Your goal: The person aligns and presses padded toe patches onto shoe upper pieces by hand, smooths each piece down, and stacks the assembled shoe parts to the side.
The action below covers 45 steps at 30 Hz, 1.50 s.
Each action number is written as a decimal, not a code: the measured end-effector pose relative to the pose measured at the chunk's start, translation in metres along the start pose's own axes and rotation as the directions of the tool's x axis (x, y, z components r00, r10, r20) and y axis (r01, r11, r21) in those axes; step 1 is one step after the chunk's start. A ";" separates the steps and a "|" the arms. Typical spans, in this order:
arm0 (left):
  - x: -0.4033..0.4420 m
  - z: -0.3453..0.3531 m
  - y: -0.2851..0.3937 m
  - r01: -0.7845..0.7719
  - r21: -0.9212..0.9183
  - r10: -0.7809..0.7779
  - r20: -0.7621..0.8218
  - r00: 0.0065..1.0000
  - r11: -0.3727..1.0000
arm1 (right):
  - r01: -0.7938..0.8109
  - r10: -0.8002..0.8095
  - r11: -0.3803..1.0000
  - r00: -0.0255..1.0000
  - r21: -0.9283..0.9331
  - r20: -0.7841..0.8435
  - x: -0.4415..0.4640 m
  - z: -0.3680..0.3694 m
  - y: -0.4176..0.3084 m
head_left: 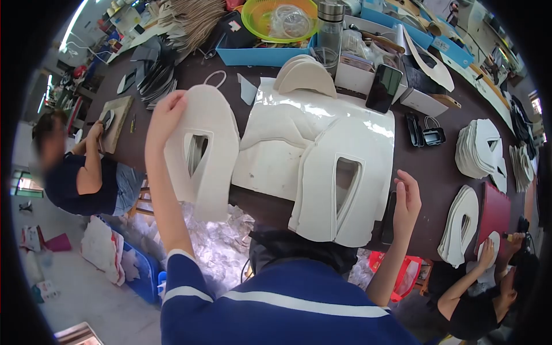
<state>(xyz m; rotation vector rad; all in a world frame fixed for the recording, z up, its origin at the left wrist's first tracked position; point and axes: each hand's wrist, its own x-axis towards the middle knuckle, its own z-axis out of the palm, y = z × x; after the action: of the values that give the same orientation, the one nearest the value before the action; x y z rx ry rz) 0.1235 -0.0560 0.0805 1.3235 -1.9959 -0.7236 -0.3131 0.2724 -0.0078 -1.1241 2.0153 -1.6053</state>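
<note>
My left hand (167, 118) has its fingers closed at the upper left edge of a cream shoe upper piece (221, 123), which lies over a stack of similar pieces and reaches past the table's near edge. A second stack of cream shoe upper pieces (316, 178), with a long cut-out, rests on a glossy white sheet (261, 164) in front of me. To its right my right hand (407, 195) is held with fingers apart and nothing in it. A dark flat object (389, 218) lies beside that hand, partly hidden by it.
Rounded cream pieces (307, 77) sit at the sheet's far edge, near a phone (384, 87) and a glass bottle (329, 34). More stacks (477, 149) stand on the right. Co-workers sit left (86, 172) and right (480, 293). A blue bin (144, 276) stands below.
</note>
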 end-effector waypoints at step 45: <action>0.030 0.183 -0.014 0.153 0.287 -0.278 0.469 0.838 0.946 | 0.030 -0.025 0.997 0.998 -0.076 0.066 0.001 -0.001 -0.020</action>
<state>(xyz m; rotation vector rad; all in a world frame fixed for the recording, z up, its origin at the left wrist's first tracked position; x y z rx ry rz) -0.0148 -0.0703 -0.0434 1.6524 -2.4290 -1.0524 -0.3073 0.2713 0.0111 -1.2205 2.0435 -1.4962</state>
